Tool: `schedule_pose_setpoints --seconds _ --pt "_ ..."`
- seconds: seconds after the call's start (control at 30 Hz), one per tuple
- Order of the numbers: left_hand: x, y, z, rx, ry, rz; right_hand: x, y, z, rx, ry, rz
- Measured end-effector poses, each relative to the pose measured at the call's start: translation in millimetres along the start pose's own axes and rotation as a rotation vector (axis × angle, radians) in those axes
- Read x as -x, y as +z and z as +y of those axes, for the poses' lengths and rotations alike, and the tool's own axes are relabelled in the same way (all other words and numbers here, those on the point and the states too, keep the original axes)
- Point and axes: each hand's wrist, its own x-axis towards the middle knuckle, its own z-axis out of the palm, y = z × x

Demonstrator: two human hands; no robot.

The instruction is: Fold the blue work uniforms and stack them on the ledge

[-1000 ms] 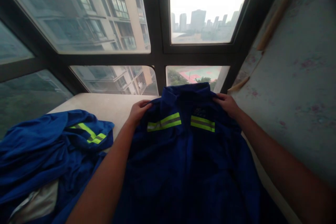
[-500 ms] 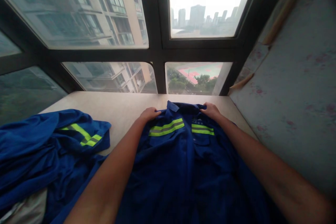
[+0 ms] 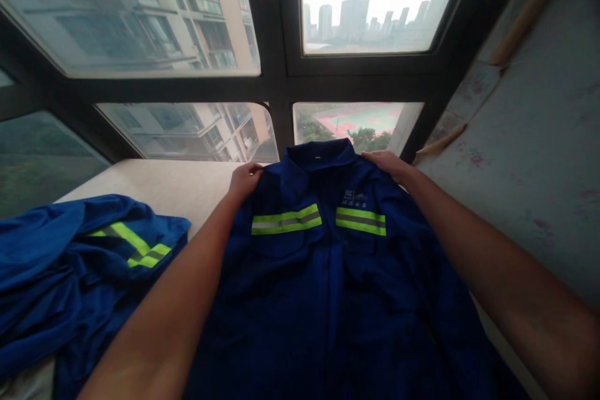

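A dark blue work jacket (image 3: 300,287) with yellow-green reflective chest bands fills the middle, front side facing me, its collar toward the window. My left hand (image 3: 246,180) pinches the jacket's shoulder on the left of the collar. On the other side my right hand (image 3: 387,162) grips the opposite shoulder; its fingertips are partly hidden by the cloth. White print shows above the right-hand chest band. The jacket's lower part runs out of view between my forearms.
A second blue garment (image 3: 42,275) with reflective bands lies crumpled on the pale sill (image 3: 178,184) at the left. Dark window frames (image 3: 276,87) stand behind the sill. A floral-papered wall (image 3: 539,156) rises at the right.
Both hands have raised the jacket's shoulders and moved slightly apart. The collar now stands higher, overlapping the window, and the chest print shows more fully.
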Motion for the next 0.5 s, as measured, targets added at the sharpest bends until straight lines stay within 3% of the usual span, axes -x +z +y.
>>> schedule_pose_setpoints --seconds 0.1,0.17,0.3,0.4,0.5 --pt "-7 -3.3 7 -0.110 -0.052 0.110 -17 12 -18 0.066 -0.037 0.152" --pt "-11 -2.2 13 -0.182 -0.074 0.120 -26 23 -32 0.125 -0.062 0.211" --pt "0 5.3 24 -0.324 -0.025 0.059 -25 43 -51 0.241 -0.142 0.188" --pt "35 14.8 29 -0.398 0.070 -0.019 3 54 -53 0.333 -0.194 0.134" --pt "87 27.5 31 -0.427 0.177 -0.100 57 66 -49 0.426 -0.199 0.082"
